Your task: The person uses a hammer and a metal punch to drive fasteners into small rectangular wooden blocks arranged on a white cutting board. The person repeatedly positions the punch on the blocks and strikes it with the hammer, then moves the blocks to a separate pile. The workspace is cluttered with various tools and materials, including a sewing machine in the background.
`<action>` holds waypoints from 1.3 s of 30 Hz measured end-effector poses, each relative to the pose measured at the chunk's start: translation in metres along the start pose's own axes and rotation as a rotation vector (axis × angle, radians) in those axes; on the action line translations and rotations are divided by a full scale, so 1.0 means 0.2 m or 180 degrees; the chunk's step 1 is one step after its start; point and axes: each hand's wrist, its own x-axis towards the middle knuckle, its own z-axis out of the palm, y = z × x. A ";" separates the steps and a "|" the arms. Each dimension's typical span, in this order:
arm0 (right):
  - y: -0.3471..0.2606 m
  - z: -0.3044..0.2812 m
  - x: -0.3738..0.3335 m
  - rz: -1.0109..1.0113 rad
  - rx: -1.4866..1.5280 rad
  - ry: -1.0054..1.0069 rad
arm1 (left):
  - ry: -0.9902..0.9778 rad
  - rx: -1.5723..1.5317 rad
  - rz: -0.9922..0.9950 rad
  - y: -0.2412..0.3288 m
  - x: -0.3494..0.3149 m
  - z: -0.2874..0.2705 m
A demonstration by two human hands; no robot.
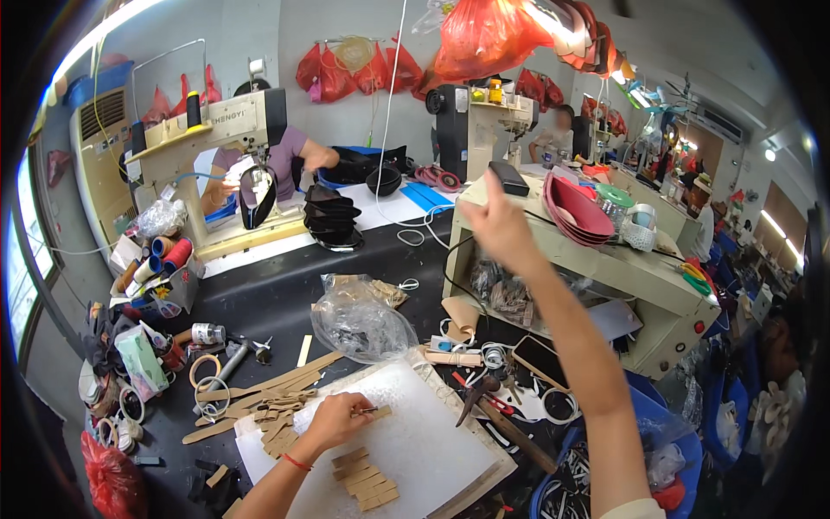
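Observation:
My left hand [339, 419], with a red band at the wrist, is closed in a pinch on a small tan strip [380, 413] over a white board [424, 432]. Just below it on the board lies a cluster of short tan strips [365, 481], side by side. Left of the hand is a loose pile of tan strips [277, 424], with longer tan strips [251, 398] behind it. My right hand [501, 227] is raised over the near left end of a cream machine [605, 268], index finger stretched out, apparently holding nothing. A black box-shaped object [510, 179] lies beside that fingertip.
A clear plastic bag [363, 324] lies behind the board. A hammer [519, 437], a phone [540, 359] and cords are at its right. Tape rings [207, 372] and thread spools [164, 255] stand left. A person [285, 160] sits behind a sewing machine [216, 130]. A blue bin [674, 450] is at lower right.

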 end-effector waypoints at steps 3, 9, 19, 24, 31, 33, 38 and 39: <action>0.26 0.04 0.28 0.0073 0.0005 -0.0055 | -0.0122 -0.0108 0.0078 -0.08 0.03 0.03; 0.19 0.04 0.32 0.0562 -0.0159 -0.0306 | -0.0455 -0.0215 -0.0223 -0.01 -0.06 -0.10; 0.14 0.03 0.40 0.0621 -0.0890 -0.0513 | -0.0521 0.0314 -0.0408 -0.03 -0.19 -0.15; 0.14 -0.16 0.50 0.1099 -0.0977 -0.0704 | -0.0508 0.0431 -0.0336 -0.01 -0.22 -0.13; 0.28 -0.09 0.58 0.0876 -0.1157 -0.0487 | -0.0437 0.0422 -0.0333 0.00 -0.27 -0.13; 0.27 -0.07 0.57 0.0967 -0.1289 -0.0535 | -0.0538 0.0401 -0.0325 0.01 -0.25 -0.14; 0.13 -0.05 0.46 0.1220 -0.1244 -0.0638 | -0.0530 0.0338 -0.0460 -0.01 -0.26 -0.13; 0.13 -0.05 0.46 0.1201 -0.1312 -0.0623 | -0.0524 0.0343 -0.0452 -0.01 -0.26 -0.13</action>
